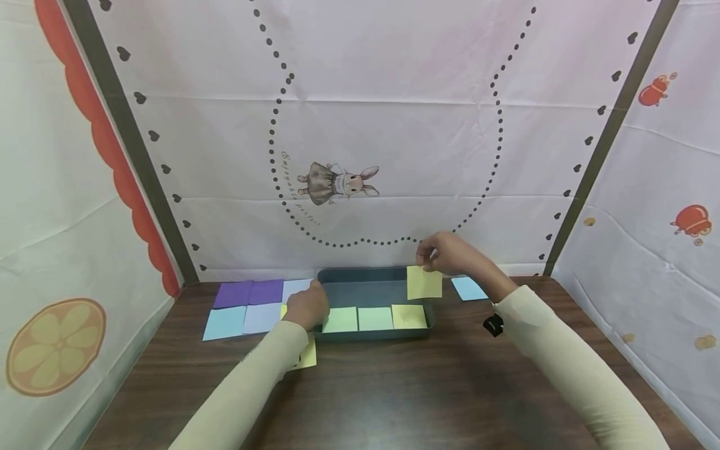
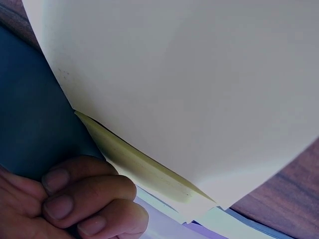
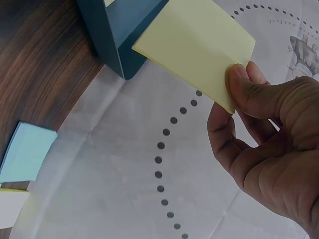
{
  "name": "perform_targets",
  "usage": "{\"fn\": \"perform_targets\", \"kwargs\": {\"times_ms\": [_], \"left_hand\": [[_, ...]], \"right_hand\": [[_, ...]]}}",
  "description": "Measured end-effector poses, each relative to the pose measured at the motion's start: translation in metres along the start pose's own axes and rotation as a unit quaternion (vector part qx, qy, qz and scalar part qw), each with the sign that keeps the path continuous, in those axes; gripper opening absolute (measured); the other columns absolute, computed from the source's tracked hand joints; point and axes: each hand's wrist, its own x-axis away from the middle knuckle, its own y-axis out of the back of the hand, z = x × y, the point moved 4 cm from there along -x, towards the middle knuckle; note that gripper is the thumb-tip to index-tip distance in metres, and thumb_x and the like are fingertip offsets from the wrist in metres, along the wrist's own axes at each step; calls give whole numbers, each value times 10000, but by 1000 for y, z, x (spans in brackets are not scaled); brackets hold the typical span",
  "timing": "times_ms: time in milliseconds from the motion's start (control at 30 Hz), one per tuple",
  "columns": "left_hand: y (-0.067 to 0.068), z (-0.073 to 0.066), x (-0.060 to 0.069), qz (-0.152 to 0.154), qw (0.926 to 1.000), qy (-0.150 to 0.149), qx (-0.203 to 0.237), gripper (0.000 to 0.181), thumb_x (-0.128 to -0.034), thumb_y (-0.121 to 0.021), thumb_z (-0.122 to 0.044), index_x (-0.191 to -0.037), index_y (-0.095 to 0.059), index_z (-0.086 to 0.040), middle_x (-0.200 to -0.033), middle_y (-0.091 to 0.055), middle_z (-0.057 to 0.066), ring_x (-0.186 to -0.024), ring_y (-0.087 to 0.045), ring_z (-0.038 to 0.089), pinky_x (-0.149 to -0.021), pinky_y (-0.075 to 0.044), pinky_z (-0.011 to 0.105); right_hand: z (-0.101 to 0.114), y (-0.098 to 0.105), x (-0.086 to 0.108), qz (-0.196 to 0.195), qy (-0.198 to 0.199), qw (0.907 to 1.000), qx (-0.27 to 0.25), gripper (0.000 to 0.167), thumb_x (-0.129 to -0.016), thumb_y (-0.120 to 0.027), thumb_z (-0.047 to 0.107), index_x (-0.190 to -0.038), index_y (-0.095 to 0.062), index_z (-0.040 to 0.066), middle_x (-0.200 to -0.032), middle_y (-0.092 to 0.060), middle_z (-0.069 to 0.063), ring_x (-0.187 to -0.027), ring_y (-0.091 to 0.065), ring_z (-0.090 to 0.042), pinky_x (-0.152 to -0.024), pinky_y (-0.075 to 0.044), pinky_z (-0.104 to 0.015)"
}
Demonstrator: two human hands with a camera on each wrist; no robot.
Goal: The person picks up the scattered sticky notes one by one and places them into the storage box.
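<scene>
1. Tray (image 1: 362, 292), table (image 1: 394, 400) far edge: 1.
2. Tray near edge: 2 green pads (image 1: 340, 320), 1 yellow pad (image 1: 409, 317).
3. Tray right edge: 1 raised yellow pad (image 1: 424, 284).
4. Table far left: 2 purple pads (image 1: 266, 292), 1 cyan pad (image 1: 225, 322), 2 pale blue pads (image 1: 262, 318).
5. Far right: 1 light blue pad (image 1: 469, 289), 1 cream pad (image 3: 12, 208).
6. Tray left edge: yellow pads (image 1: 307, 356), part hidden, uncountable.

The left arm (image 1: 250, 384) slants forward and inward from where I stand, its left hand (image 1: 306, 306) low, with fingers (image 2: 92, 194) curled in toward the palm. The right arm (image 1: 568, 353) reaches in too, right hand (image 1: 450, 253) raised higher, thumb (image 3: 246, 87) and fingertips pinching, wrist bent.
</scene>
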Motion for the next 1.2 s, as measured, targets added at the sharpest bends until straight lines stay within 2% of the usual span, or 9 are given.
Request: {"fn": "perform_targets", "kwargs": {"times_ms": [133,233,367,500,767,967,1033,1200], "left_hand": [[-23,15,-29,-42,10000,-15,-34,649,-1008,-672,-162,-1510,-446,182,-839,-756,171,-728,-684,289,-789,-623,548],[-29,19,-38,-65,10000,-4,-39,670,-1013,-665,-176,-1537,-435,173,-856,-763,184,-731,-687,289,-805,-627,565],[-20,13,-30,-124,9999,-9,-75,640,-1014,-658,-160,-1512,-452,184,-860,-761,199,-729,-692,292,-814,-630,573],[-16,10,-24,-95,9999,4,-37,589,-1020,-654,-139,-1482,-470,179,-867,-761,204,-745,-702,311,-830,-630,573],[-30,19,-37,-86,9999,67,-59,606,-1017,-650,-177,-1483,-464,162,-856,-755,185,-741,-686,306,-799,-613,555],[-19,11,-22,-53,9999,105,-31,614,-1017,-663,-152,-1492,-453,175,-861,-758,190,-751,-687,316,-821,-625,562],[-20,12,-24,-32,9999,137,-35,633,-1017,-656,-160,-1508,-438,175,-849,-754,181,-742,-680,307,-816,-621,559],[-31,19,-38,-13,10000,88,-29,695,-1015,-659,-186,-1556,-407,169,-850,-760,167,-734,-674,295,-800,-615,534]], "right_hand": [[4,-4,-7,-92,-3,10000,-37,187,-935,-772,-95,-940,-806,89,-1057,-825,-107,-1010,-749,-279,-922,-648,-453],[5,-7,-12,-142,24,9999,-60,188,-931,-775,-101,-934,-800,86,-1055,-823,-107,-1026,-756,-282,-953,-652,-472],[5,-11,-18,-222,28,9997,-123,182,-943,-771,-98,-947,-795,82,-1065,-817,-110,-1055,-765,-289,-974,-656,-484],[5,-19,-25,-303,41,9992,-244,177,-946,-758,-105,-963,-801,66,-1058,-808,-118,-1023,-753,-277,-933,-655,-443],[-6,-42,-33,-328,-68,9988,-367,192,-938,-741,-112,-965,-800,69,-1031,-776,-98,-955,-692,-239,-839,-600,-358],[-13,-57,-40,-344,80,9991,-248,181,-955,-720,-86,-979,-799,75,-1033,-786,-83,-959,-692,-223,-859,-594,-369],[-14,-60,-42,-317,71,9992,-245,169,-954,-726,-77,-980,-798,73,-1032,-784,-80,-948,-690,-219,-854,-592,-369],[-16,-64,-46,-245,-60,9995,-204,163,-932,-746,-88,-965,-784,67,-991,-755,-85,-877,-653,-218,-805,-553,-341]]}}
